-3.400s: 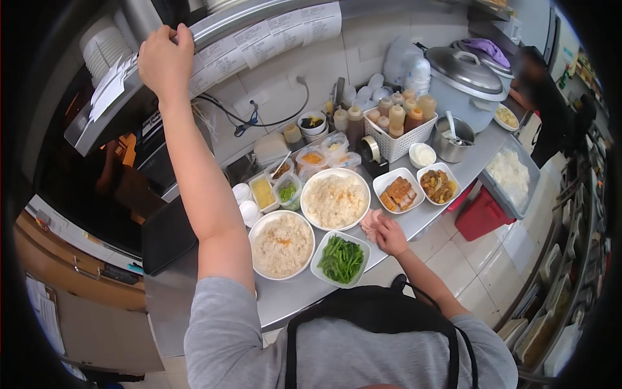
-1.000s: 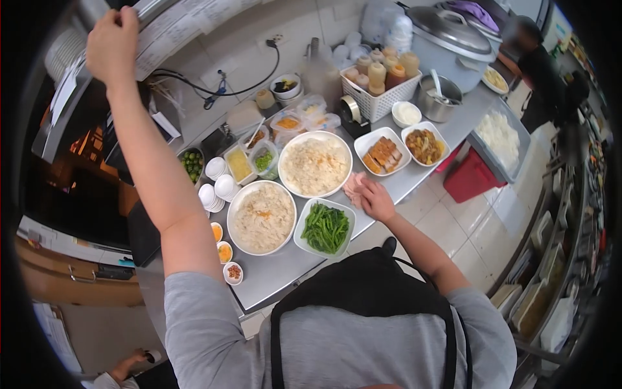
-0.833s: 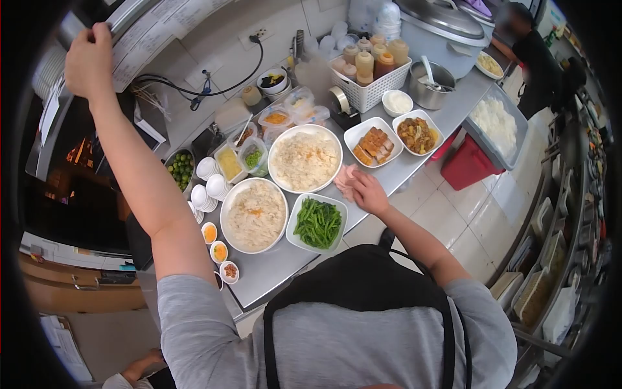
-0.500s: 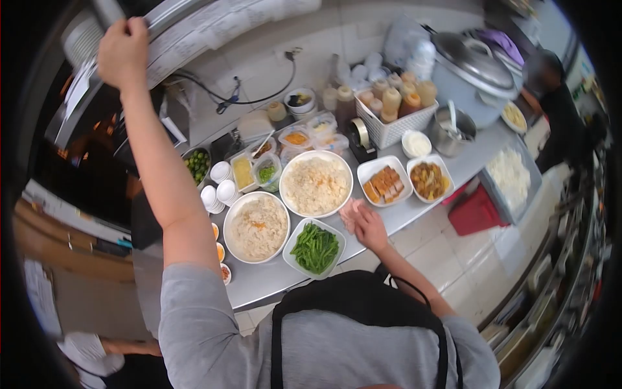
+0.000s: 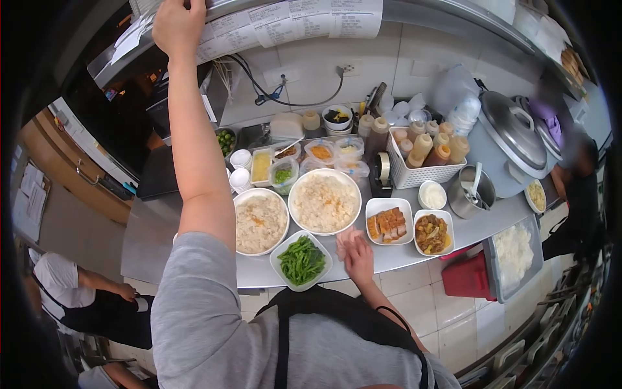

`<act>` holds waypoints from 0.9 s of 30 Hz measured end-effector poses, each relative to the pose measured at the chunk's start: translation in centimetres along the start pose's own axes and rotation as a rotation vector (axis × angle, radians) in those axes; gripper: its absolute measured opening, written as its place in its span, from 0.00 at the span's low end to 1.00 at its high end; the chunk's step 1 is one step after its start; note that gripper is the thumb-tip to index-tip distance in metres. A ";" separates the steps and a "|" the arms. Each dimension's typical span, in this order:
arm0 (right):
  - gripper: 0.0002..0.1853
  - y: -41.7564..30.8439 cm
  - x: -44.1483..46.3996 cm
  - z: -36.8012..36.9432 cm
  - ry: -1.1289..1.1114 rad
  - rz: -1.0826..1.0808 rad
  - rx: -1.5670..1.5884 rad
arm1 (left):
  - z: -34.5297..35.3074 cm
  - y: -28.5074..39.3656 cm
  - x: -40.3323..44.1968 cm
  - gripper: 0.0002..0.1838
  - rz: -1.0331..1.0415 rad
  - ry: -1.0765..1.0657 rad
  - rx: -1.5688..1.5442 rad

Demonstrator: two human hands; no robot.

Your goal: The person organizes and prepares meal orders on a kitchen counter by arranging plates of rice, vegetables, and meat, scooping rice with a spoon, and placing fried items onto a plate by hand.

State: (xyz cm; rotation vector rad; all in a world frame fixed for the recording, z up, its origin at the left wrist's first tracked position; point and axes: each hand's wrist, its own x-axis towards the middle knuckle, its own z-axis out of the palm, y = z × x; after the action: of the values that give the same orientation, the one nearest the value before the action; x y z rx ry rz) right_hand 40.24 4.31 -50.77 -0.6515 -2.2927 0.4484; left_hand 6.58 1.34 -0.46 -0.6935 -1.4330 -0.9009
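Note:
My left hand (image 5: 179, 29) is raised to the shelf edge at the top left, its fingers curled closed; what they grip is not clear. Beside it, printed order slips (image 5: 291, 19) hang from the rail. Down at the counter's front edge, my right hand (image 5: 358, 259) holds a pink cloth (image 5: 348, 238) against the metal. Around that hand are a bowl of green vegetables (image 5: 301, 260), a large white bowl of pale food with orange topping (image 5: 324, 202) and a dish of sliced fried meat (image 5: 389, 223). My left forearm partly hides a second such large bowl (image 5: 260, 223).
Sauce bottles stand in a white basket (image 5: 421, 175). Right of it are a metal pot (image 5: 471, 198) and a large lidded cooker (image 5: 515, 133). A red bin (image 5: 466, 279) sits below the counter. Co-workers stand at right (image 5: 567, 207) and lower left (image 5: 97, 311).
The view has swung left and tilted, so the counter sits further right and more slips show. My left hand stays up at the shelf; my right hand stays on the pink cloth.

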 end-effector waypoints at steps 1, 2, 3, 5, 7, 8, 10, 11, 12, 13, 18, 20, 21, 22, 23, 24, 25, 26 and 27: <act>0.19 -0.1 0.0 0.0 -0.003 0.002 -0.003 | 0.6 -1.0 0.1 0.12 0.004 0.001 -0.002; 0.19 -0.2 0.0 0.1 0.002 0.004 -0.004 | 1.5 -2.4 0.4 0.15 0.028 -0.005 0.034; 0.20 -0.2 0.0 0.2 0.006 0.004 -0.011 | 2.4 -3.7 0.6 0.20 0.050 -0.010 0.069; 0.20 -0.1 0.0 0.3 0.012 0.005 -0.031 | 0.6 -1.2 0.1 0.14 0.034 0.001 0.025; 0.20 -0.2 -0.1 0.4 0.017 -0.003 -0.051 | -0.2 -0.3 0.0 0.12 0.013 0.007 -0.021; 0.20 -0.3 -0.2 0.4 0.018 0.006 -0.060 | -0.1 -0.5 0.0 0.12 0.021 0.020 -0.026; 0.20 -0.3 -0.1 0.5 0.012 0.015 -0.058 | -0.1 -0.6 0.0 0.12 0.027 0.027 -0.047; 0.19 -0.2 -0.2 0.7 0.020 0.006 -0.069 | -0.2 -0.6 0.0 0.11 0.029 0.033 -0.044; 0.19 -0.1 -0.3 0.8 0.025 0.018 -0.079 | -0.2 -0.6 0.0 0.11 0.031 0.039 -0.042; 0.19 -0.2 -0.3 0.8 0.032 0.013 -0.083 | -0.3 -0.7 0.0 0.11 0.029 0.035 -0.059; 0.18 -0.1 -0.5 1.2 0.043 0.013 -0.126 | -0.5 -1.5 -0.1 0.11 0.114 0.030 -0.146; 0.17 -0.5 -0.5 1.1 0.054 0.022 -0.142 | -0.7 -1.7 -0.1 0.11 0.126 0.021 -0.158; 0.17 -0.7 -0.4 1.0 0.060 0.031 -0.140 | -0.8 -1.8 -0.1 0.11 0.140 0.016 -0.154; 0.17 -1.0 -0.3 0.9 0.067 0.038 -0.135 | -0.7 -1.9 -0.1 0.11 0.142 0.014 -0.162; 0.16 -1.4 -0.1 0.6 0.060 0.041 -0.137 | -0.5 -2.0 -0.1 0.10 0.151 0.029 -0.167; 0.16 -1.5 0.0 0.6 0.068 0.045 -0.138 | -0.4 -2.2 0.0 0.10 0.161 0.046 -0.172; 0.16 -1.6 0.0 0.5 0.065 0.042 -0.149 | -0.5 -2.2 0.1 0.10 0.164 0.049 -0.181; 0.16 -1.6 -0.1 0.5 0.060 0.042 -0.160 | -0.6 -2.3 0.1 0.10 0.167 0.030 -0.167; 0.16 -1.7 -0.1 0.5 0.065 0.050 -0.162 | -0.6 -2.3 0.0 0.10 0.168 0.008 -0.154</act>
State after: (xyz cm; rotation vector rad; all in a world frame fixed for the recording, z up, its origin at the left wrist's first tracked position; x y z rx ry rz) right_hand 39.38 2.85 -50.37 -0.7929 -2.2707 0.2615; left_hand 4.99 -0.35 -0.75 -0.9107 -1.2861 -0.8867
